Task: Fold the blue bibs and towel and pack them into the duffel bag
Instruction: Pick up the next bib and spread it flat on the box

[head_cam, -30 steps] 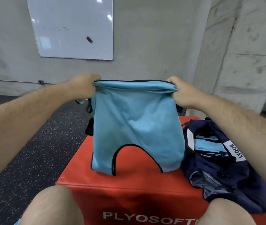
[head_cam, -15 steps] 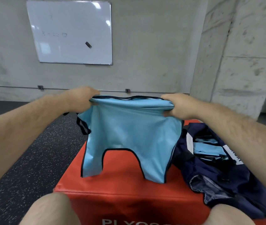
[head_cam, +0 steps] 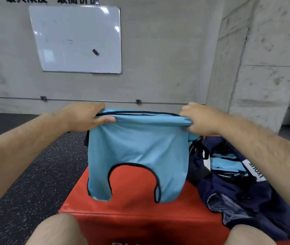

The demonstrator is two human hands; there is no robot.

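Swung back level since a moment ago, the blue bib (head_cam: 137, 152) hangs over the red box (head_cam: 131, 220), with the left grip (head_cam: 87, 117) and right grip (head_cam: 201, 119) each clenched on its folded top edge. Just right, the open duffel bag (head_cam: 238, 191) holds folded blue cloth (head_cam: 224, 163).

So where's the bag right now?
In the head view the bag lies open on the right side of the red box, just right of the bib held up by the left hand and right hand.
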